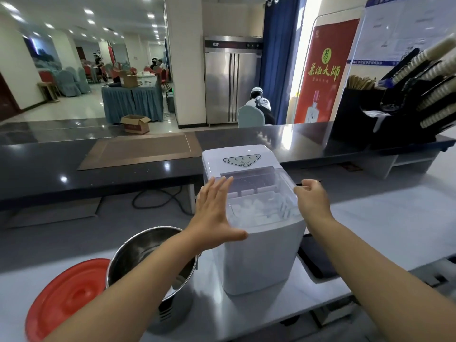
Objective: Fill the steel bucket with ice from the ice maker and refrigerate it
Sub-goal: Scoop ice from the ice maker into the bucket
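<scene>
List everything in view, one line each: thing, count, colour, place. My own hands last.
ice maker: one, white, counter centre, clear cover.
ice: many cubes, whitish, inside the ice maker.
bucket: one, steel, left of the ice maker.
lid: one, red, flat on the counter, left of the bucket.
fridge: one, steel, far wall.
cardboard box: one, brown, open, beyond the counter.
left grip: one bare hand, fingers straight, at the ice maker's left top edge.
right grip: one bare hand, fingers curled at its right top edge.
</scene>
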Tool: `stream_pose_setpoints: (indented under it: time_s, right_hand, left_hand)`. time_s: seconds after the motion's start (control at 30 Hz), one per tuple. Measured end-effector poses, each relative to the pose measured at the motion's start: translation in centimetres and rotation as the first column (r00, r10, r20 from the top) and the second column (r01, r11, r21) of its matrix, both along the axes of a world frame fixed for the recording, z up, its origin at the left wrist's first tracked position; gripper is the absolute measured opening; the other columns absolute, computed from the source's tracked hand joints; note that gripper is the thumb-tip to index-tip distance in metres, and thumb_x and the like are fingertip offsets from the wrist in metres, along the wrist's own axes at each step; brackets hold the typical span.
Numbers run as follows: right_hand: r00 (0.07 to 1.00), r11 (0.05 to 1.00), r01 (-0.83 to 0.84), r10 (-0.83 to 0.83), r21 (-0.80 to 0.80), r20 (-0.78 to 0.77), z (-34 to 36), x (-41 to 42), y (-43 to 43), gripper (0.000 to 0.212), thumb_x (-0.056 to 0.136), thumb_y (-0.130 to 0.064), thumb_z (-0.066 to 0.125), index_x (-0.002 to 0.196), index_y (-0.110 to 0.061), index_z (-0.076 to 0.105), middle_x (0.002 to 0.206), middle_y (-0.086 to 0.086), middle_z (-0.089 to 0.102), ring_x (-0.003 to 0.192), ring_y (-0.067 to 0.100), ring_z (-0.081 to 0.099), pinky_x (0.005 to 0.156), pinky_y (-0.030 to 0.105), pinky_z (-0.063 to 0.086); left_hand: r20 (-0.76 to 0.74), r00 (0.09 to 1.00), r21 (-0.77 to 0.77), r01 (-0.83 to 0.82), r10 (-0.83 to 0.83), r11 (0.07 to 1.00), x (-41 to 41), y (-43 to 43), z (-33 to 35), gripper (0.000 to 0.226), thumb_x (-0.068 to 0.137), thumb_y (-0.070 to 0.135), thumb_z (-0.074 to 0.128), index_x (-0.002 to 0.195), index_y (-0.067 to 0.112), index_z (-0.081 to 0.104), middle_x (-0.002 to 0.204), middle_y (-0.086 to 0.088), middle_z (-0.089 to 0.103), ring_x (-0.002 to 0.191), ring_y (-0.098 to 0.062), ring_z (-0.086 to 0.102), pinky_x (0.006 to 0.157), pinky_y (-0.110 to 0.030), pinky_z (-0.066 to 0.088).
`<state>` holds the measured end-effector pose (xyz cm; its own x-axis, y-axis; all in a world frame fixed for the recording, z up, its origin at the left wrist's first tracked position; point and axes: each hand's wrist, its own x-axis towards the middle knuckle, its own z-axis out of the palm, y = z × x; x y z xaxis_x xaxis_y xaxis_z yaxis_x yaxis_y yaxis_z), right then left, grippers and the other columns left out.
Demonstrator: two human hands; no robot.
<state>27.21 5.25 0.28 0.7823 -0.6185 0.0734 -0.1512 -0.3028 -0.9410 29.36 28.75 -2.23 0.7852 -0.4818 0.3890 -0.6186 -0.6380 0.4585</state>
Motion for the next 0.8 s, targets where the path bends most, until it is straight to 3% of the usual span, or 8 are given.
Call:
stream_pose_setpoints:
  time_s: [0.13, 0.23, 0.37, 0.47, 0.57, 0.63, 0.7, 0.8]
  right_hand:
    - [0.999, 0.999, 0.008, -0.009, 0.039, 0.044, 0.7, 0.5, -0.7, 0.011, 0.088, -0.018, 0.049, 0.094, -0.017, 0.058, 0.092, -0.002, 0.059, 0.08, 0.017, 0.055, 0.067, 0.032, 0.045]
    - [0.993, 0.996, 0.008, -0.019, 0.094, 0.116, 1.5, 0.6, -1.1, 0.016, 0.087, -0.023, 0.048, 0.076, -0.02, 0.059, 0.08, -0.001, 0.061, 0.076, 0.02, 0.055, 0.07, 0.035, 0.045]
    - [0.963, 0.975, -0.008, -0.053, 0.224, 0.266, 2.9, 0.4, -1.6, 0.032, 0.093, -0.037, 0.04, 0.086, -0.019, 0.066, 0.083, 0.0, 0.067, 0.072, 0.013, 0.06, 0.065, 0.028, 0.047]
    - [0.933, 0.951, -0.092, -0.022, 0.295, 0.359, 4.0, 0.9, -1.6, 0.033, 0.096, -0.039, 0.036, 0.099, -0.018, 0.062, 0.098, 0.007, 0.066, 0.088, 0.017, 0.062, 0.08, 0.027, 0.049]
    - [0.925, 0.945, -0.147, 0.028, 0.29, 0.378, 4.5, 1.4, -1.4, 0.039, 0.1, -0.039, 0.031, 0.116, -0.016, 0.057, 0.11, 0.007, 0.064, 0.104, 0.017, 0.059, 0.093, 0.029, 0.042]
    - [0.919, 0.942, -0.183, 0.062, 0.28, 0.39, 4.5, 1.8, -1.3, 0.041, 0.102, -0.036, 0.029, 0.126, -0.012, 0.051, 0.112, 0.004, 0.063, 0.108, 0.016, 0.057, 0.098, 0.03, 0.04]
    - [0.909, 0.938, -0.214, 0.089, 0.274, 0.406, 4.4, 2.3, -1.3, 0.031, 0.102, -0.033, 0.03, 0.119, -0.016, 0.05, 0.112, 0.001, 0.06, 0.11, 0.015, 0.055, 0.101, 0.029, 0.039]
    - [0.9, 0.926, -0.268, 0.142, 0.266, 0.412, 4.4, 3.4, -1.5, 0.02, 0.101, -0.034, 0.034, 0.105, -0.027, 0.052, 0.106, -0.007, 0.059, 0.106, 0.013, 0.053, 0.096, 0.028, 0.039]
  left_hand:
    - [-0.038, 0.999, -0.078, 0.013, -0.016, 0.997, 0.1, -0.1, 0.8, 0.115, 0.052, 0.062, 0.062, 0.148, 0.034, 0.005, 0.152, 0.02, 0.006, 0.139, 0.002, -0.014, 0.114, -0.03, 0.0]
    - [-0.12, 0.992, -0.191, 0.027, -0.05, 0.981, 0.0, -0.3, 2.3, 0.11, 0.049, 0.059, 0.062, 0.145, 0.035, 0.015, 0.145, 0.023, 0.014, 0.137, 0.005, -0.007, 0.112, -0.028, 0.005]
    - [-0.203, 0.978, -0.365, -0.031, -0.047, 0.931, 0.2, -0.6, 4.9, 0.098, 0.058, 0.054, 0.068, 0.143, 0.027, 0.028, 0.144, 0.008, 0.023, 0.139, -0.006, 0.008, 0.111, -0.031, 0.012]
    - [-0.295, 0.953, -0.477, -0.088, -0.066, 0.875, 0.7, -1.3, 6.3, 0.072, 0.073, 0.049, 0.063, 0.137, 0.022, 0.041, 0.143, 0.0, 0.035, 0.134, -0.014, 0.03, 0.109, -0.032, 0.029]
    - [-0.359, 0.922, -0.581, -0.101, -0.143, 0.808, 1.2, -2.3, 7.2, 0.052, 0.086, 0.049, 0.054, 0.128, 0.018, 0.05, 0.123, 0.007, 0.053, 0.109, -0.002, 0.051, 0.079, -0.011, 0.039]
    - [-0.374, 0.913, -0.638, -0.126, -0.162, 0.76, 1.6, -2.8, 7.6, 0.063, 0.079, 0.06, 0.045, 0.124, 0.016, 0.052, 0.112, 0.015, 0.056, 0.1, 0.007, 0.049, 0.073, -0.01, 0.032]
    - [-0.388, 0.908, -0.673, -0.162, -0.157, 0.722, 2.1, -3.1, 8.1, 0.069, 0.075, 0.067, 0.04, 0.121, 0.016, 0.053, 0.109, 0.017, 0.056, 0.097, 0.01, 0.047, 0.071, -0.013, 0.03]
    - [-0.381, 0.913, -0.726, -0.198, -0.145, 0.658, 3.2, -3.6, 8.7, 0.069, 0.08, 0.073, 0.038, 0.118, 0.017, 0.054, 0.115, 0.006, 0.06, 0.109, -0.005, 0.049, 0.08, -0.02, 0.031]
